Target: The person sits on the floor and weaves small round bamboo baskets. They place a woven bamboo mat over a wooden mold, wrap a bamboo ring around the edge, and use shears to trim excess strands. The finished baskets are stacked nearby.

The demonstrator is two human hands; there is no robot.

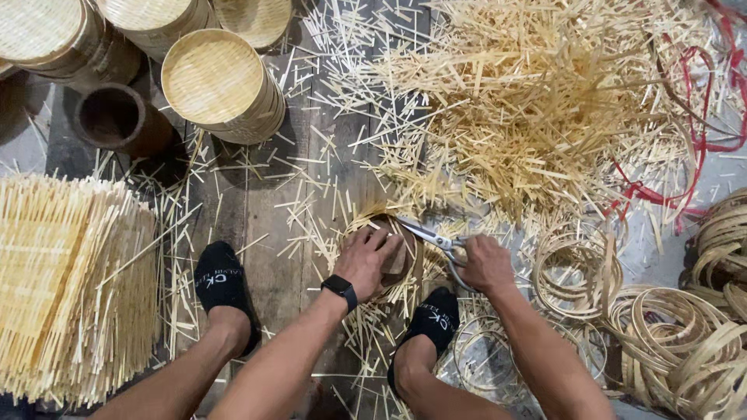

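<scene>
Two hands at work over a plank floor (268, 257) littered with bamboo offcuts.

1. Heap of cut bamboo slivers (537, 109), upper right, the largest mass; red cord (700, 132) tangled through its right edge.
2. Stack of woven bamboo mats (74, 288), left, fringe ends splayed outward.
3. Stacked round woven trays (222, 85), upper left, beside a dark hollow cylinder (117, 120).
4. Coiled bamboo hoops (685, 342), lower right, several loose rings spilling toward the feet.
5. Two feet in black socks (222, 280), planted either side of the work.
6. Round woven piece (389, 249), centre, on the floor between the feet, its uncut strand ends sticking out round the rim.
7. Left hand (366, 260), wearing a black wrist device, fingers spread and pressed flat on the round piece to pin it.
8. Right hand (486, 264), fingers curled through the handles of scissors (432, 237), blades parted at the rim.

Risks, as judged: blade tips lie close to the left fingertips, so a slip could nick them; a shifting piece could yield an uneven trim; loose slivers underfoot could prick.

Obscured: the hand covers most of the piece's weave; the scissor handles are hidden in the grip; hoops and mats run off frame.
</scene>
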